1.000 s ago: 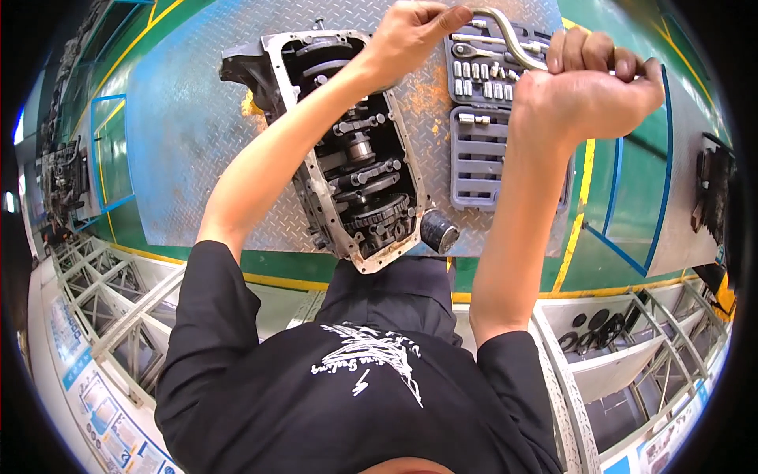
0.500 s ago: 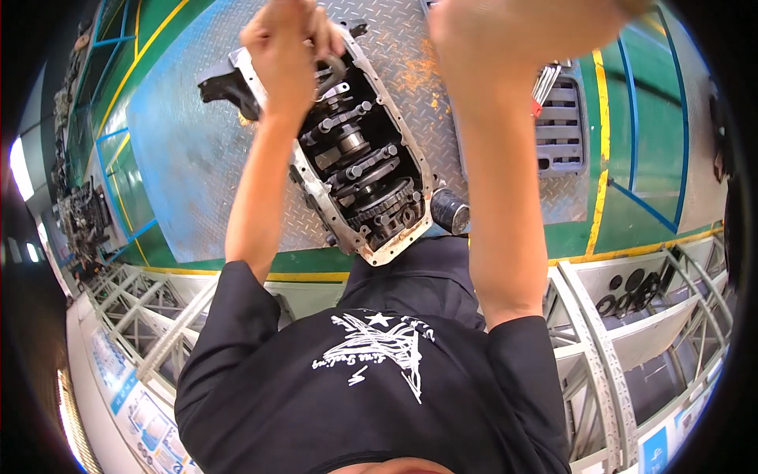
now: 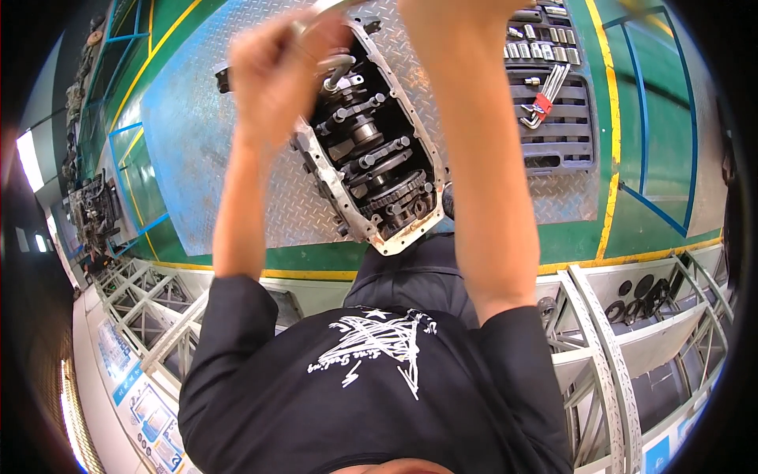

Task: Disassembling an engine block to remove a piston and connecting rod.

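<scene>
The engine block (image 3: 328, 175) lies open-side up in front of you, slightly left of the middle, its lower corner reaching the near edge of the metal plate (image 3: 189, 142) beside your trousers. To its left you have a broad bare stretch of plate; on the right, your own forearm crosses the gap between the block and the tool case (image 3: 568, 162).

Your left hand (image 3: 284, 67) is blurred over the block's upper left part, its fingers curled around a metal bar (image 3: 328, 6) at the upper edge of view. Your right hand (image 3: 462, 9) is cut off there, so you cannot tell its grip.

The plate is ridged, worn blue and grey. Around it spreads green floor (image 3: 588, 237), with a yellow stripe (image 3: 609, 182) along the right. White metal frames (image 3: 600, 336) stand behind you on both sides.

The case holds rows of sockets (image 3: 545, 52), and 1 set of hex keys (image 3: 545, 103) in a red holder lies across it. A dark cylinder (image 3: 448, 201) beside the block is partly hidden by your right forearm.
</scene>
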Available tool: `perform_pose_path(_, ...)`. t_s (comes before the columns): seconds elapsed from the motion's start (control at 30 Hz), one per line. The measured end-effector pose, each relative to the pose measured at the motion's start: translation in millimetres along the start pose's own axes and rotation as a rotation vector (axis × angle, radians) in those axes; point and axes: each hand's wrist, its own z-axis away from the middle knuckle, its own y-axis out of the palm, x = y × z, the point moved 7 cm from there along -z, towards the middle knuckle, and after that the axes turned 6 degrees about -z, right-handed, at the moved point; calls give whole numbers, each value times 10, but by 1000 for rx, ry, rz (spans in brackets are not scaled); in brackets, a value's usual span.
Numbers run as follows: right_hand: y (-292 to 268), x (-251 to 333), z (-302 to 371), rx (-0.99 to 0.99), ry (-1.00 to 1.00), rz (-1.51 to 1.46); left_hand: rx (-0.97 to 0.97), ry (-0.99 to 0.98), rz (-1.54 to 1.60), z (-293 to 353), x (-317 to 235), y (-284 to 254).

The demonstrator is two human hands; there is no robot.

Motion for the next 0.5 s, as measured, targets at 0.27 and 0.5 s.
perform_pose_path(0.27, 143, 34, 100, 58, 148, -133, 141, -55, -72, 343, -65, 92)
perform_pose_path(0.5, 160, -8, 51, 158, 143, 74, 13, -15, -262, 596, -313, 580)
